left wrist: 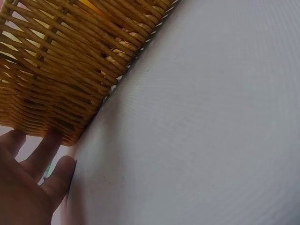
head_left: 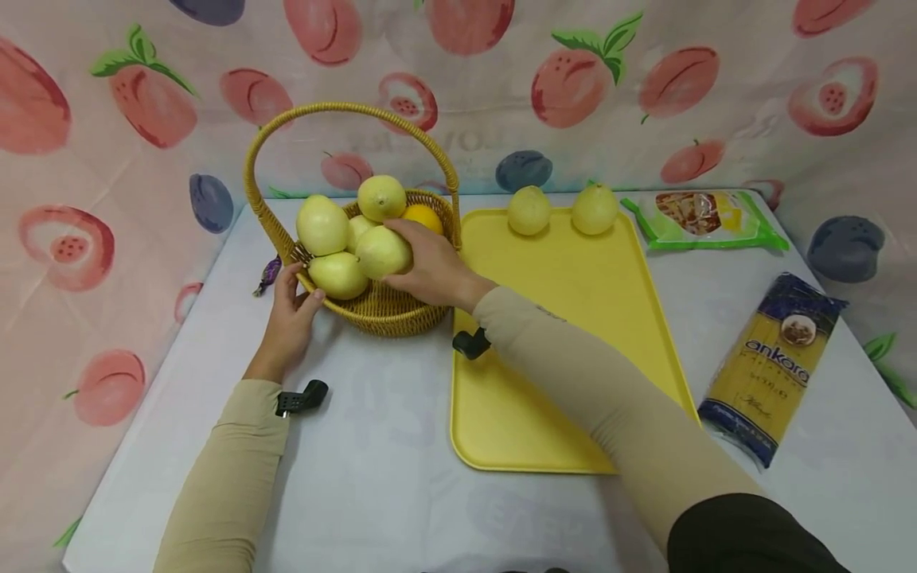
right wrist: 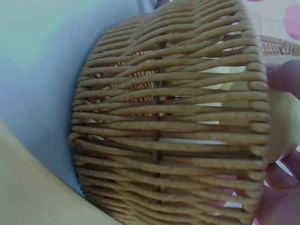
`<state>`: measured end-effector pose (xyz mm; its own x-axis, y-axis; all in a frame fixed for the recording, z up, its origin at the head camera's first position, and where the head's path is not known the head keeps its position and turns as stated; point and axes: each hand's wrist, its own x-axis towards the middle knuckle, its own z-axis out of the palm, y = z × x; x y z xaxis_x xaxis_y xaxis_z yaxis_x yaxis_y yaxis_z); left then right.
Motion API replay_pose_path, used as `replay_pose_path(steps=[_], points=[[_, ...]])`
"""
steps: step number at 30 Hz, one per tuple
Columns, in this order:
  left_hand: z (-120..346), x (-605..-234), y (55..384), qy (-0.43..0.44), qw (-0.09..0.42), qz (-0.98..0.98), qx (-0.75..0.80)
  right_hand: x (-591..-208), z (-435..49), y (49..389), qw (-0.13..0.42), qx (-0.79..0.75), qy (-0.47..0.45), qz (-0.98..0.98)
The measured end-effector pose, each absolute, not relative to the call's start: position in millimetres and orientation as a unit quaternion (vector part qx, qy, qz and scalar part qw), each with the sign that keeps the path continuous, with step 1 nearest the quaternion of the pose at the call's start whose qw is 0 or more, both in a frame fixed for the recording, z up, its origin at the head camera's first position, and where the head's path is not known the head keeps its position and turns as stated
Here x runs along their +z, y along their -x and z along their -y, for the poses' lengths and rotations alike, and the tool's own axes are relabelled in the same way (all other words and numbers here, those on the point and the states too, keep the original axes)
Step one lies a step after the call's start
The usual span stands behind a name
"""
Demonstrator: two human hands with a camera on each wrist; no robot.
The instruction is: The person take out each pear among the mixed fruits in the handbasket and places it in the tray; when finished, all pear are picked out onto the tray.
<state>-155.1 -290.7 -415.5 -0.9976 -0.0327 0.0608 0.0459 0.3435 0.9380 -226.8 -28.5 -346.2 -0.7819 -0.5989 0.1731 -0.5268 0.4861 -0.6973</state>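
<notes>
A pale yellow pear (head_left: 384, 253) sits in the grip of my right hand (head_left: 430, 267), above the right part of a woven basket (head_left: 390, 325). In the right wrist view the basket wall (right wrist: 168, 112) hides part of that hand (right wrist: 281, 201) and the pear. My left hand (head_left: 286, 326) holds the basket's near left edge. The left wrist view has its fingers (left wrist: 49, 152) against the outer wicker (left wrist: 70, 61). Several more pears, among them one in front (head_left: 338, 275) and one at the left (head_left: 321, 225), share the basket with an orange (head_left: 424, 217).
A yellow tray (head_left: 573, 318) lies right of the basket, under my right forearm. Two pale yellow pears (head_left: 528, 211) are at its far edge. Beyond it are a green-edged packet (head_left: 705, 220) and a pasta bag (head_left: 772, 370). A purple wrapped candy (head_left: 268, 274) lies left of the basket.
</notes>
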Motion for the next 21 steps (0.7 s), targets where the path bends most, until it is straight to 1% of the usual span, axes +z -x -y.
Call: replay_pose_path(steps=[5,13,21], points=[[290,-413,154,0.005,0.036,0.822,-0.569,-341,21,221,0.053,-0.4,0.315,-0.859],[290,-410,154,0.002,0.033,0.827,-0.561,-321,-2,211,0.07,-0.441,0.319,-0.836],[290,-409,152,-0.01,0.03,0.834,-0.551,-301,-34,201,0.049,-0.414,0.341,-0.843]])
